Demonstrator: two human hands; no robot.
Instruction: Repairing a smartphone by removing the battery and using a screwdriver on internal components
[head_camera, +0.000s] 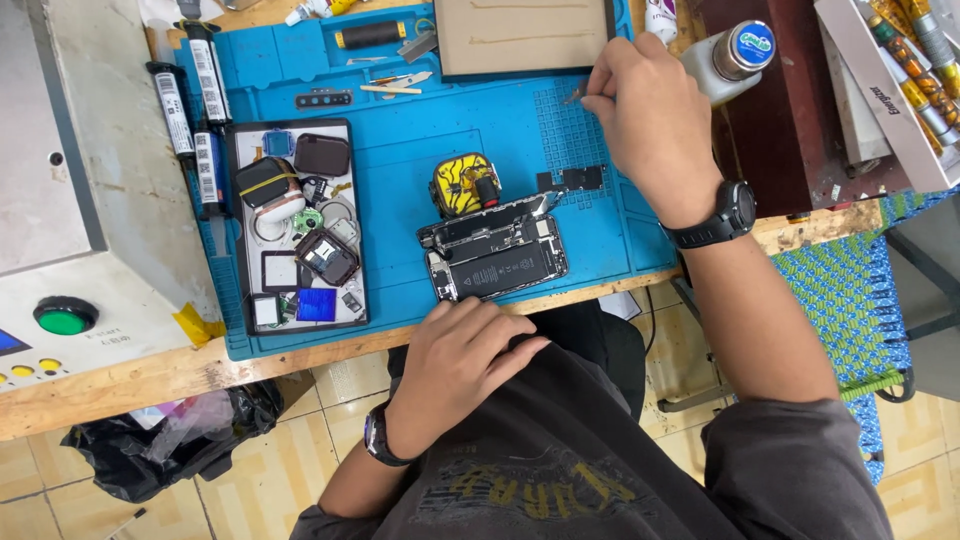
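The opened phone (495, 258), battery showing, lies at the near edge of the blue repair mat (420, 150), just beyond the left hand (462, 352). That hand rests at the table edge, fingers loosely curled and holding nothing. The right hand (650, 115) reaches to the far right of the mat, fingertips pinched narrow on tweezers (577, 93). Gripping small parts there calls for a light, steady pinch. A parts tray (300, 225) sits left.

Wooden bench (150, 375) carries blue mat (420, 150), grey machine (60, 200), white bottle (725, 60)
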